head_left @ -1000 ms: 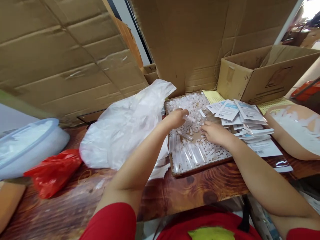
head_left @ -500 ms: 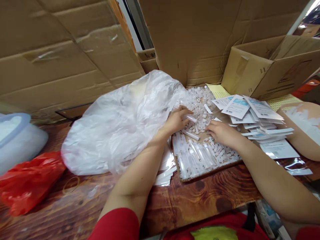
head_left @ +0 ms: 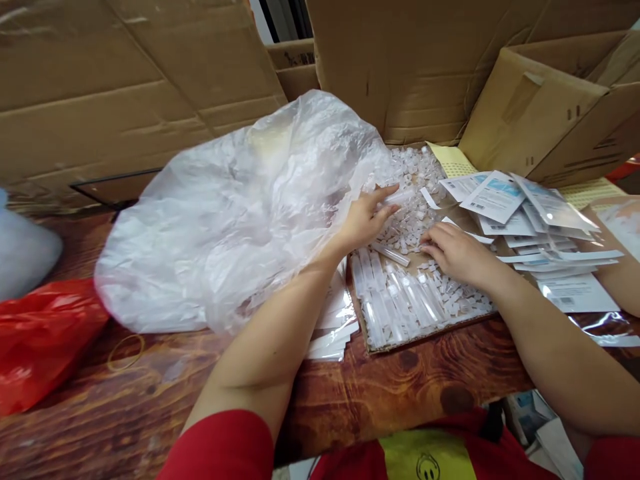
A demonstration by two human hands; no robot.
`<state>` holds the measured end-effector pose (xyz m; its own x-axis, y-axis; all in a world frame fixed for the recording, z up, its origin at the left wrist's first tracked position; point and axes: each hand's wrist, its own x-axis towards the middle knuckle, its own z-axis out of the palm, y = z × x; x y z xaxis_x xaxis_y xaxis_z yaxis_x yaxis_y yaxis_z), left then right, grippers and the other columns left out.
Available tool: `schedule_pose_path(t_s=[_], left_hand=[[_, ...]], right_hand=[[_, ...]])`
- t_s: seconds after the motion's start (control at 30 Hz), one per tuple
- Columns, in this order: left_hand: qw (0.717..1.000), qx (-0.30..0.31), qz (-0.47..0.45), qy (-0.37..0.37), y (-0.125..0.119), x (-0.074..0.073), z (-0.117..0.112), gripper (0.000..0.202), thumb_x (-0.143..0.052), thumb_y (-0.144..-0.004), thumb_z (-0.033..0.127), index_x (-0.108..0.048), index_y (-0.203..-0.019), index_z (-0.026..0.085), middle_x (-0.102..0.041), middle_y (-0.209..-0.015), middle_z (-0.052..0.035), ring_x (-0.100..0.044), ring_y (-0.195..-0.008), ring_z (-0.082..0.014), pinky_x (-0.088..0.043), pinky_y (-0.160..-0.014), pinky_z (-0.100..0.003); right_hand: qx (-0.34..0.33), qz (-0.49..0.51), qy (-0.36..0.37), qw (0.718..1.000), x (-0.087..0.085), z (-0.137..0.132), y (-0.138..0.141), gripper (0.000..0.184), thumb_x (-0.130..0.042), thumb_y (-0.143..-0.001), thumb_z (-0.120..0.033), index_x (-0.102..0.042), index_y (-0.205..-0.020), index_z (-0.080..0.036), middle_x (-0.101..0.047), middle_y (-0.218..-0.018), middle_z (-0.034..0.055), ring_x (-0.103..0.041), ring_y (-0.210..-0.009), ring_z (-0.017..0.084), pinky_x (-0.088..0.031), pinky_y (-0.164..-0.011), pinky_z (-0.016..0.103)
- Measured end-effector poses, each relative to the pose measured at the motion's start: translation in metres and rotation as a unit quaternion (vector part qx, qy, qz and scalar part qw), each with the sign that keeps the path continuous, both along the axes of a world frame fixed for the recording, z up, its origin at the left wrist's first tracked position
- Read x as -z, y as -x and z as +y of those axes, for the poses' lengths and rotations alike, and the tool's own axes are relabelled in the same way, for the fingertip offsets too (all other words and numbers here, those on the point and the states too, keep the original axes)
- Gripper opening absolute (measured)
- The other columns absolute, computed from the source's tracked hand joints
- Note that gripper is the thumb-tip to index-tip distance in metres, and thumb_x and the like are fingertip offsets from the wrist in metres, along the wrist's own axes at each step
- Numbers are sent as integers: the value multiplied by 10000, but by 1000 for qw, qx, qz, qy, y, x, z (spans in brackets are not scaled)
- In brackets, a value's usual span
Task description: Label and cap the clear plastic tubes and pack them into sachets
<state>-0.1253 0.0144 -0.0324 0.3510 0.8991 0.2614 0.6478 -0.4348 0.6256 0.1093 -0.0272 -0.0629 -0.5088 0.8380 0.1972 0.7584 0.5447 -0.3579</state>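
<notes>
My left hand [head_left: 367, 217] is over the small pieces, its index finger and thumb stretched apart. A clear plastic tube [head_left: 401, 197] lies beside these fingers; I see no firm grip on it. My right hand [head_left: 453, 250] is low over the cardboard tray [head_left: 415, 341], fingers curled and pressed together at the tips; whatever they hold is hidden. Small translucent plastic pieces [head_left: 417, 167] fill the back of the tray. Several clear tubes [head_left: 400, 300] lie in rows at its front left, and another tube [head_left: 391, 254] slants between the hands.
A large translucent plastic bag [head_left: 220, 233] spreads left of the tray. Printed packets [head_left: 495, 197] are piled on the right, before a cardboard box [head_left: 535, 107]. Flat clear bags [head_left: 333, 327] lie under my left forearm. A red plastic bag [head_left: 50, 333] sits far left.
My left hand's fingers have spread, and the tube that was at its fingertips now lies farther back, beside the index finger. My right hand stays near the same pieces. The view has shifted slightly.
</notes>
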Motion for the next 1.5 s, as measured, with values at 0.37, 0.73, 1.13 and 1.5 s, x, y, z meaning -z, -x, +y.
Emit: schedule_pose_path(t_s=[0.37, 0.73, 1.13, 1.5], left_hand=[[979, 126, -113, 117, -14, -17, -25, 368, -490, -991, 542, -572, -891, 197, -583, -873, -14, -552, -866, -175, -442, -813, -284], [948, 149, -207, 191, -26, -12, -32, 471, -566, -917, 668, -566, -815, 208, -530, -800, 0, -488, -789, -159, -434, -794, -302], [970, 119, -173, 126, -30, -12, -35, 435, -540, -940, 600, -514, -767, 201, -506, -737, 12, -472, -726, -144, -387, -694, -283], [990, 3, -137, 43, 0, -29, -22, 451, -522, -962, 585, -630, -783, 186, -590, -736, -8, -530, -748, -160, -410, -724, -291]], right_hand=[[61, 504, -44, 860, -27, -19, 3, 161, -675, -977, -399, -621, -1040, -261, -761, -1000, 26, -760, -943, 187, -613, -893, 369], [24, 596, 56, 800, -25, -24, 16, 201, -750, -917, -450, -674, -940, -265, -811, -979, 13, -770, -1036, 216, -598, -986, 435], [85, 576, 63, 810, -21, -22, 19, 226, -783, -872, -470, -721, -929, -260, -794, -916, 4, -755, -892, 192, -617, -861, 380], [114, -161, -39, 980, -18, 12, 4, 201, -544, -940, -144, -745, -944, -157, -756, -1057, 180, -549, -1139, 356, -399, -930, 469]])
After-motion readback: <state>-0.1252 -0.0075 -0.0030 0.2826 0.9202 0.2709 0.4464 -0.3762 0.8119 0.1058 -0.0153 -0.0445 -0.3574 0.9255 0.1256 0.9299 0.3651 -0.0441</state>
